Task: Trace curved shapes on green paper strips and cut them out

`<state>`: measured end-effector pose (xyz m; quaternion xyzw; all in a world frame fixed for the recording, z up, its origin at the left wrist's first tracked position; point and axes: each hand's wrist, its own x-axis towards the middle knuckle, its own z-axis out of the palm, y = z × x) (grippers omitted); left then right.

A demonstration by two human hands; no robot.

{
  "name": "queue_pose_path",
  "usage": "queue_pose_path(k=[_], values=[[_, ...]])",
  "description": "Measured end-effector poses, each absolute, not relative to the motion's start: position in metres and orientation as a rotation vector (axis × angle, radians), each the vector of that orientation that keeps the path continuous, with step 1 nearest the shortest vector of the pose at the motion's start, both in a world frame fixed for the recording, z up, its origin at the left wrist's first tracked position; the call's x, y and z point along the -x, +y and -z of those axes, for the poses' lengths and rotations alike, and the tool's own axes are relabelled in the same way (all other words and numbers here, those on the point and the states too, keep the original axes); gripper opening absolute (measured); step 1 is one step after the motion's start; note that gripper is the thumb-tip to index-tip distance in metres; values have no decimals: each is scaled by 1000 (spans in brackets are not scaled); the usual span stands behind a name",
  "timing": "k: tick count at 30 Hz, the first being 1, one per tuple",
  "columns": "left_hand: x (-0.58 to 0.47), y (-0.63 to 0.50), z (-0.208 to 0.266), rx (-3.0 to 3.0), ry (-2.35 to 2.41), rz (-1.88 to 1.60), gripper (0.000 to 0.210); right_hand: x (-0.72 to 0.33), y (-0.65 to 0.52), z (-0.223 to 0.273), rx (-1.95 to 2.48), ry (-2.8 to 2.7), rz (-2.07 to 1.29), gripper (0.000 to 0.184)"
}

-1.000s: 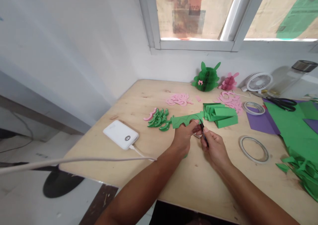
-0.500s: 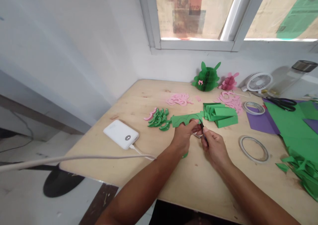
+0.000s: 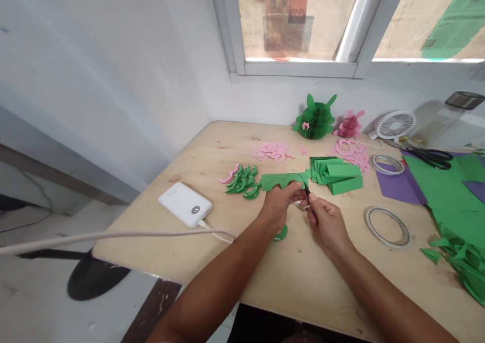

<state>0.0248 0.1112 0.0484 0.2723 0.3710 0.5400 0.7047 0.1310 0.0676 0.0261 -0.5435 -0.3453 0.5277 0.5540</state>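
Note:
My left hand (image 3: 280, 200) pinches a folded green paper strip (image 3: 275, 181) marked with curved drawn lines; rounded notches show along its near edge. My right hand (image 3: 326, 221) is closed around slim black scissors (image 3: 307, 189), mostly hidden by my fingers, with the dark tip at the strip's right end. Past that end lies a stack of folded green paper strips (image 3: 341, 174). Left of the strip is a pile of curved green cut-outs (image 3: 242, 180) with a pink cut-out (image 3: 230, 175) beside it. Another green cut-out (image 3: 281, 233) shows beside my left wrist.
A white power bank (image 3: 185, 204) with a cable lies left. Pink paper scraps (image 3: 275, 151), a green paper figure (image 3: 316, 118), a pink one (image 3: 349, 125) and a small fan (image 3: 396, 126) stand behind. Rightward are tape rolls (image 3: 387, 227), black-handled scissors (image 3: 428, 157) and green scraps (image 3: 466, 267).
The green strip has tilted slightly and its left end has dropped a little. My left forearm has shifted left, uncovering more of the green cut-out below. Both hands keep their grip.

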Motion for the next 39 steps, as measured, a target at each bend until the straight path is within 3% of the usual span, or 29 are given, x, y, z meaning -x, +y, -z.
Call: queue_pose_path(k=[39], values=[[-27, 108, -52, -659, 875, -1213, 21, -129, 65, -28, 1241, -813, -1278, 51]])
